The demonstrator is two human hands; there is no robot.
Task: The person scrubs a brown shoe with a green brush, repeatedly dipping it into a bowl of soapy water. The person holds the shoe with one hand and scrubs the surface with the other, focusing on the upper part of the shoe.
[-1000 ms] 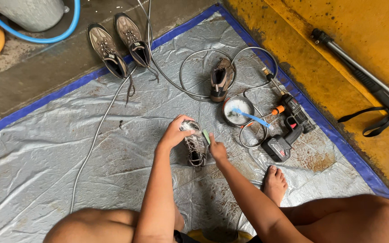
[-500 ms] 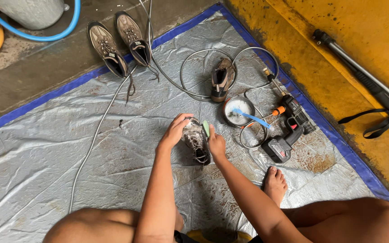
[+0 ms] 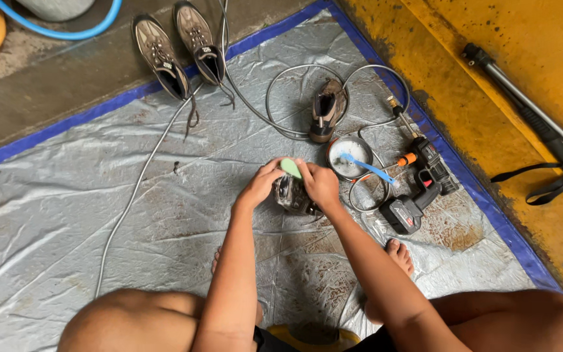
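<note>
A dirty brown shoe point(image 3: 291, 194) sits on the gray sheet in the middle, with muddy spots all over it. A small green brush point(image 3: 290, 167) is at its top end. The shoe is partly hidden, so its exact tilt is hard to tell.

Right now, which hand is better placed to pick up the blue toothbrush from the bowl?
Right. The right hand lies beside the bowl, and the blue toothbrush handle points out close to it. The left hand is farther off, beyond the dirty shoe that both hands hold.
</note>
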